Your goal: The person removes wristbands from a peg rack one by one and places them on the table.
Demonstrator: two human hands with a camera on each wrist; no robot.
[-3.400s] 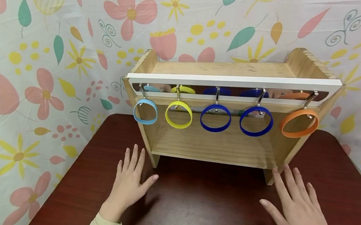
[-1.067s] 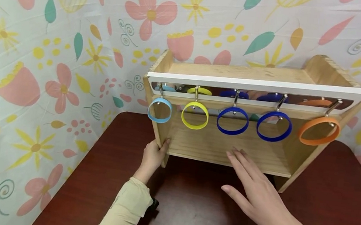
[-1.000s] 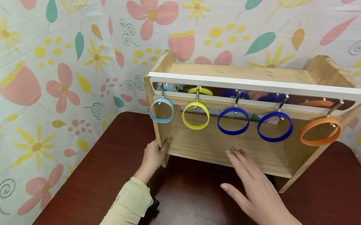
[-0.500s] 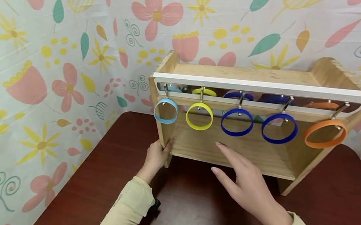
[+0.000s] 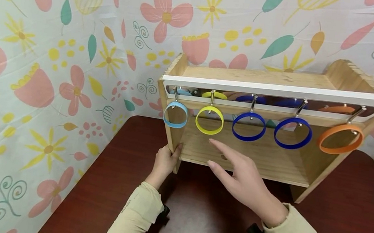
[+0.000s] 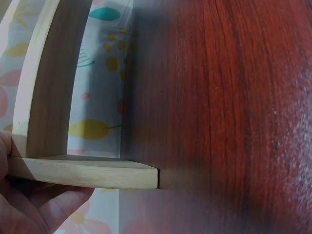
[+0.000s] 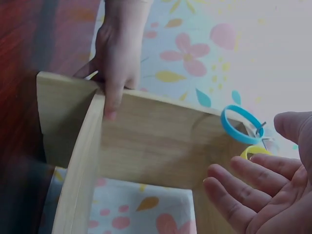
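Observation:
A wooden shelf point(image 5: 255, 155) stands on the table. My left hand point(image 5: 163, 164) grips its left side panel low down, thumb on the inner face; the left wrist view shows fingers point(image 6: 63, 204) behind the panel. My right hand point(image 5: 243, 178) is held in front of the shelf, fingers extended, holding nothing. Its fingertips are just below a yellow wristband point(image 5: 208, 132). Other bands hang from metal hooks on the white front rail point(image 5: 273, 88): a light blue wristband point(image 5: 174, 125), two dark blue wristbands point(image 5: 247, 139) and an orange wristband point(image 5: 339, 151).
The dark red-brown table point(image 5: 119, 166) runs under and around the shelf. Behind it hangs a floral-patterned cloth point(image 5: 91, 17). A raised wooden end piece point(image 5: 351, 75) stands at the shelf's upper right.
Since the earliest frame, my left hand has gone from lying spread to gripping the side panel. My right hand has moved left from the right side, to below the yellow wristband.

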